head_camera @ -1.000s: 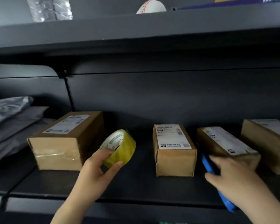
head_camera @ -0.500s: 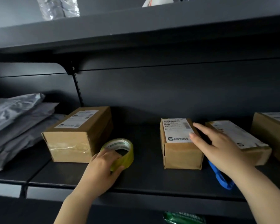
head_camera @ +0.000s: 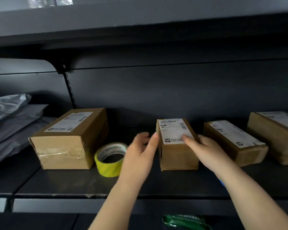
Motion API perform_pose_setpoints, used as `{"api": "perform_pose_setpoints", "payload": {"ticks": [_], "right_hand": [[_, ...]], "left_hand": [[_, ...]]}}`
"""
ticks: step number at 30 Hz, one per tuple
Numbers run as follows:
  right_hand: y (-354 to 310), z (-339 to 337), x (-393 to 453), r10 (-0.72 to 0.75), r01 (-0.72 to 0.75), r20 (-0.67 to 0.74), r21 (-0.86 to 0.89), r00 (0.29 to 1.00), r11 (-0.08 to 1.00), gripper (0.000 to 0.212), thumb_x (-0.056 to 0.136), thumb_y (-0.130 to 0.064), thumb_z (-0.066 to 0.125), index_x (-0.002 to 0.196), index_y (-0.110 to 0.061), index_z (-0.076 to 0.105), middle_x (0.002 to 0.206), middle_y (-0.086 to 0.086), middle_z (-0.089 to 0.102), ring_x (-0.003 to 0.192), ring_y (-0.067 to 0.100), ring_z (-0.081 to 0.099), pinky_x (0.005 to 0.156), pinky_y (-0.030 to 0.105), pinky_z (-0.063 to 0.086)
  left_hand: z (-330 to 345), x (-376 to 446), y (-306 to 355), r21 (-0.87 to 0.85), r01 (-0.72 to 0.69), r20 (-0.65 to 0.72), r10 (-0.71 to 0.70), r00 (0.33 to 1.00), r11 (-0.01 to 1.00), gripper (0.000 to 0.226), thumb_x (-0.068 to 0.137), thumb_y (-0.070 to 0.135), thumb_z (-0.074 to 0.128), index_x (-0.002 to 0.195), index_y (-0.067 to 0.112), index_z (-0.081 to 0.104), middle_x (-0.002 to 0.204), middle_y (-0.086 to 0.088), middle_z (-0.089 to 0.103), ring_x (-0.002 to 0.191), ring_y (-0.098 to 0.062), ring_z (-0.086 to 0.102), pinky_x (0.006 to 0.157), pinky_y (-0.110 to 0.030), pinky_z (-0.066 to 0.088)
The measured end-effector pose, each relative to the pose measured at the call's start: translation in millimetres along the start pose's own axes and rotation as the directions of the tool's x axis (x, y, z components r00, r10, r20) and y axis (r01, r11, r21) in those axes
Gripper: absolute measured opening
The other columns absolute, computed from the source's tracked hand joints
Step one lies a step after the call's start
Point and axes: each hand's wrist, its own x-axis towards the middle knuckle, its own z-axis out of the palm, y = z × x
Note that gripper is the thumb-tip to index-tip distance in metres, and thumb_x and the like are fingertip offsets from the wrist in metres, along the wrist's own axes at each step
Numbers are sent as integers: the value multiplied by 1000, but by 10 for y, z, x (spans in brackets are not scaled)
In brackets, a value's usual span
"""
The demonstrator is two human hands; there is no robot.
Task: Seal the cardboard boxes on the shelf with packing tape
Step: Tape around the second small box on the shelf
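Cardboard boxes with white labels stand in a row on a dark shelf (head_camera: pixel 60 185). My right hand (head_camera: pixel 202 151) grips the small middle box (head_camera: pixel 179 159), thumb on its label and fingers round its right side. My left hand (head_camera: pixel 140 154) is at the box's left side; its thumb touches the top left edge and its blurred fingers are spread. A yellow-green roll of packing tape (head_camera: pixel 111 159) lies flat on the shelf between the large left box (head_camera: pixel 70 140) and my left hand. Clear tape runs across the large box's front face.
Two more boxes stand to the right, one (head_camera: pixel 234 141) beside my right hand and one (head_camera: pixel 276 135) at the frame edge. A blue object (head_camera: pixel 222 182) peeks out under my right forearm. Grey mailer bags (head_camera: pixel 12 117) are piled at the left. An upper shelf (head_camera: pixel 140 22) hangs overhead.
My left hand let go of the tape roll, which now lies flat, and moved right to the middle box. My right hand came off the blue object and took hold of that box.
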Motion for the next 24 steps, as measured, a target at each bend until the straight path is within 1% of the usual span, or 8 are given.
{"api": "perform_pose_setpoints", "payload": {"ticks": [1,3,7,11,14,18,22,24], "right_hand": [[19,43,-35,-21,22,-16,32,1000,999,34,82,-59,50,108,-37,56,97,-21,60,92,1,56,71,20,42],[64,133,-117,-91,95,-47,93,995,991,34,82,-50,56,115,-43,51,107,-22,60,100,-1,56,75,17,42],[124,218,-238,-253,265,-101,129,962,955,89,74,-14,74,117,-70,21,119,-34,46,108,-15,46,73,8,44],[163,233,-258,-328,353,-170,151,929,923,105,68,1,75,115,-74,19,136,-18,43,116,-12,45,71,3,44],[175,225,-256,-384,403,-181,82,906,912,100,67,-4,78,118,-69,22,134,-16,44,118,-10,44,74,0,41],[178,224,-240,-375,374,-111,-29,920,927,94,67,-13,78,111,-72,19,130,-21,40,113,-10,41,73,7,41],[192,249,-263,-378,372,-74,-85,923,924,97,69,-19,78,118,-67,10,129,-23,34,119,-6,34,88,15,36],[178,220,-291,-372,368,-81,-59,925,928,101,67,-28,79,126,-64,5,138,-22,30,128,-1,30,103,26,33]], "left_hand": [[109,32,0,-66,105,102,-98,990,992,52,78,65,48,112,27,56,103,14,62,96,-2,59,83,-32,51],[229,29,-16,-180,121,162,-92,982,976,47,76,61,58,112,31,53,108,12,64,100,-3,60,87,-27,50],[198,-6,-133,-181,-105,36,113,993,978,76,76,23,74,140,23,32,131,11,53,118,-1,51,97,-29,47],[120,-28,-152,-101,-282,-5,283,959,954,86,73,5,75,141,31,28,138,13,42,128,0,39,101,-30,43],[102,-45,-203,-56,-364,-18,364,931,930,87,70,6,76,132,46,30,133,17,43,126,3,39,96,-19,43],[114,-44,-299,1,-304,-31,304,952,953,82,70,13,77,123,53,29,127,19,43,116,14,40,87,-7,43],[52,-108,-275,39,-270,34,269,963,962,78,74,30,74,128,50,22,128,23,42,117,18,36,93,-11,41],[-86,-135,-210,77,-345,-69,350,934,936,63,78,44,64,130,43,29,128,26,43,119,13,39,96,-12,36]]}}
